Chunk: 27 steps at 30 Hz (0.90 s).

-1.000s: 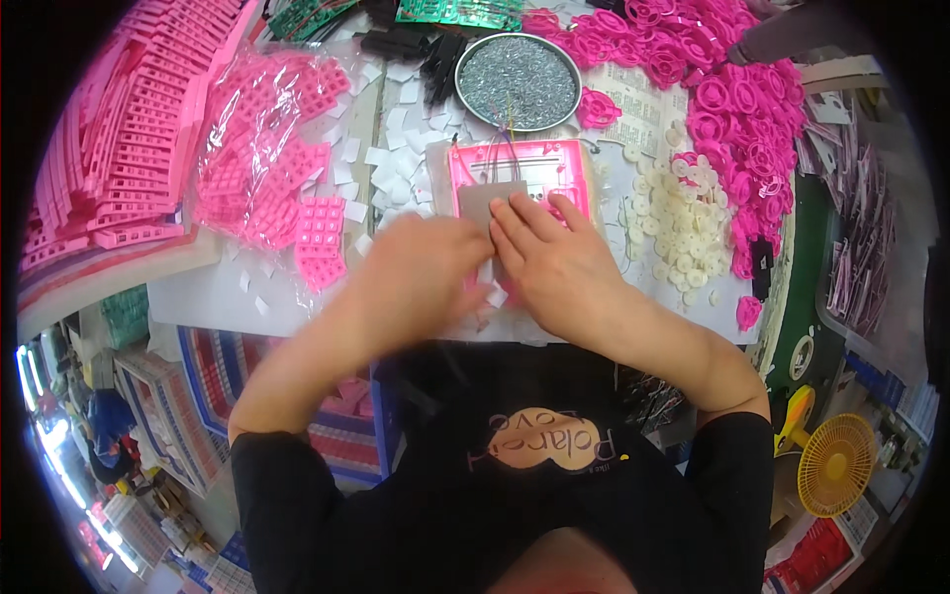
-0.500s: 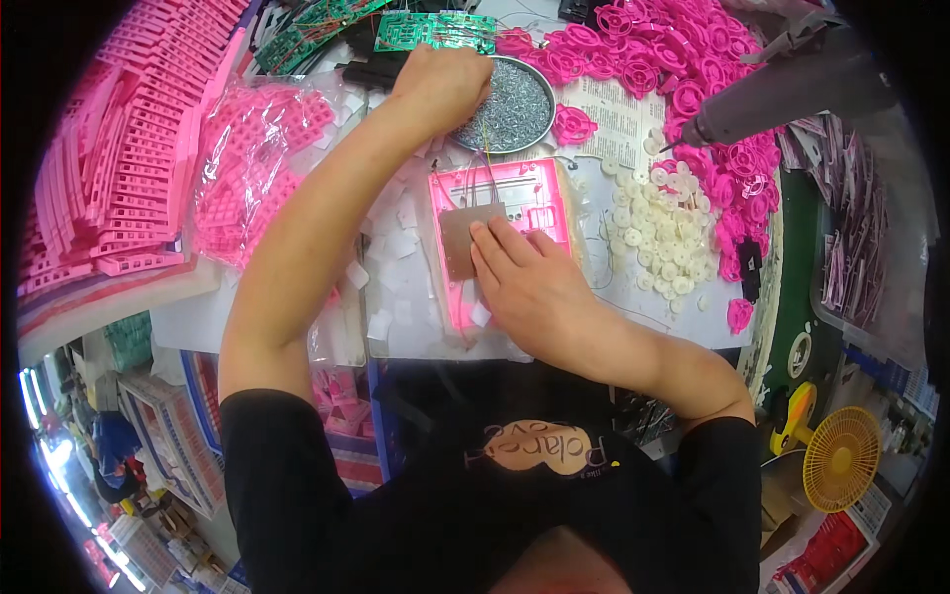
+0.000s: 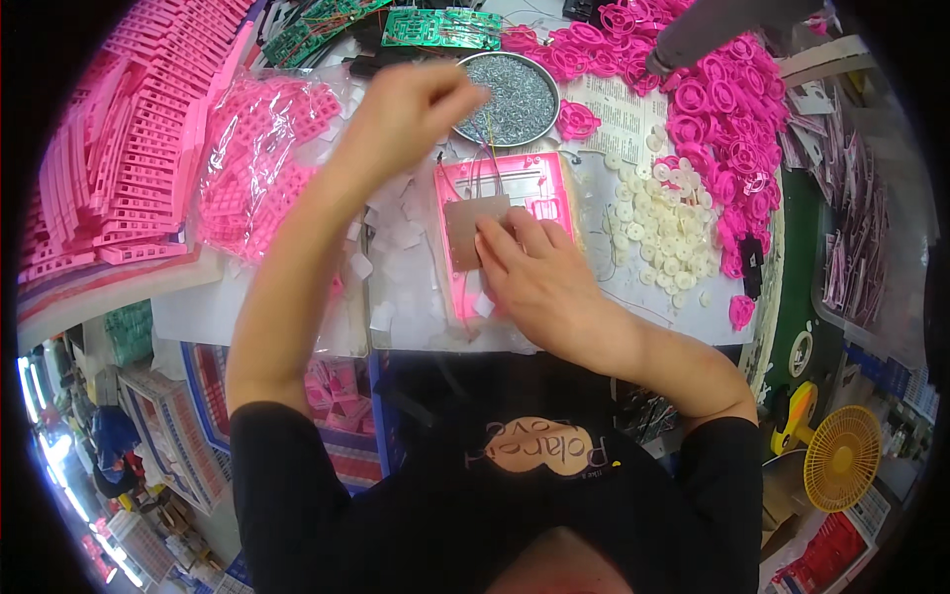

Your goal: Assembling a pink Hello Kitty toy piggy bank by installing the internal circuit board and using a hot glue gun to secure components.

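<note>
My left hand is raised at the near left edge of a round metal dish filled with small silvery screws. Its thumb and fingers are pinched together; whatever lies between them is too small to make out. On the table in front of me lies a pink plastic housing with thin wires running out of its far side. A flat brown plate sits in it. My right hand rests with extended fingers on the plate's right part, covering some of the housing.
A grey tool hangs at the upper right over heaped pink round parts. White plastic discs lie right of the housing. Bagged pink grids and stacked pink parts fill the left. Green circuit boards lie at the back.
My left hand has drawn back from the dish, toward me and left. The right hand's fingers have shifted slightly on the plate. The grey tool has swung up and away.
</note>
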Available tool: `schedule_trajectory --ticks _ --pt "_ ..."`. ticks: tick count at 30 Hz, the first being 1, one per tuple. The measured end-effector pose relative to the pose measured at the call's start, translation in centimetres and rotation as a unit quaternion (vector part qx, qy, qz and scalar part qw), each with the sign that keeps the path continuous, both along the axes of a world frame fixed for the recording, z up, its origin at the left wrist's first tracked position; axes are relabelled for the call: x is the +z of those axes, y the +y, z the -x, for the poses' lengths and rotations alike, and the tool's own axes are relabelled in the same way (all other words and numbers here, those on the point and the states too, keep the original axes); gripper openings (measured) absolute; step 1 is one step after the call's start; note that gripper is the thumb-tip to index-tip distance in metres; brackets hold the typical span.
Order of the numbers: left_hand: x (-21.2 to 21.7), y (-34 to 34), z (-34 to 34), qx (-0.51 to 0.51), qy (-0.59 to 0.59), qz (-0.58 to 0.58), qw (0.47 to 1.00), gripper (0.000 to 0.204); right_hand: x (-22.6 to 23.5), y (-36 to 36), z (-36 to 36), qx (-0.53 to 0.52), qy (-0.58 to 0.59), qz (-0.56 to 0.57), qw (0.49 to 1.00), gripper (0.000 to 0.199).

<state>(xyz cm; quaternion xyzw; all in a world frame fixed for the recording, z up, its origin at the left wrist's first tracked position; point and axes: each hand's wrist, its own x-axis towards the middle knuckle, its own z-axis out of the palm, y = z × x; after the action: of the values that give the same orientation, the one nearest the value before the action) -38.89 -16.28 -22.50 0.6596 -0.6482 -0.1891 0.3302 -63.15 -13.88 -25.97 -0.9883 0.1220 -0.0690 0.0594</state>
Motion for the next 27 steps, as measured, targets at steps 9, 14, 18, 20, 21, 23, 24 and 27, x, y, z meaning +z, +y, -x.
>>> schedule_trajectory --ticks 9,14,18,20,21,23,24,27 --pt "-5.5 10.0 6.5 -0.023 -0.047 0.077 0.996 0.012 -0.2 0.1 0.3 -0.006 0.006 -0.035 0.999 0.043" --pt "-5.4 11.3 6.9 0.005 -0.055 0.052 0.997 0.01 2.5 -3.5 2.3 0.072 -0.023 -0.154 0.985 0.045" --pt "-4.6 12.6 7.5 0.018 -0.062 0.034 0.997 0.008 7.6 -14.3 4.5 -0.122 -0.518 -0.21 0.82 0.043" --pt "-4.8 12.3 7.8 0.018 -0.059 0.037 0.997 0.007 9.9 -18.9 4.0 -0.149 -0.625 -0.276 0.715 0.042" --pt "-4.9 12.3 7.8 0.023 -0.059 0.038 0.997 0.007 10.3 -20.2 3.9 -0.158 -0.588 -0.294 0.737 0.042" --pt "-5.1 12.6 7.8 0.038 -0.071 0.047 0.996 0.007 10.5 -22.0 3.3 -0.167 -0.509 -0.337 0.774 0.043" --pt "-5.3 12.7 7.9 0.044 -0.076 0.052 0.995 0.008 10.6 -22.3 3.1 -0.173 -0.467 -0.356 0.791 0.044" --pt "-6.3 13.1 8.1 0.076 -0.081 0.073 0.991 0.01 10.4 -15.9 0.3 -0.065 -0.348 -0.483 0.8 0.041"
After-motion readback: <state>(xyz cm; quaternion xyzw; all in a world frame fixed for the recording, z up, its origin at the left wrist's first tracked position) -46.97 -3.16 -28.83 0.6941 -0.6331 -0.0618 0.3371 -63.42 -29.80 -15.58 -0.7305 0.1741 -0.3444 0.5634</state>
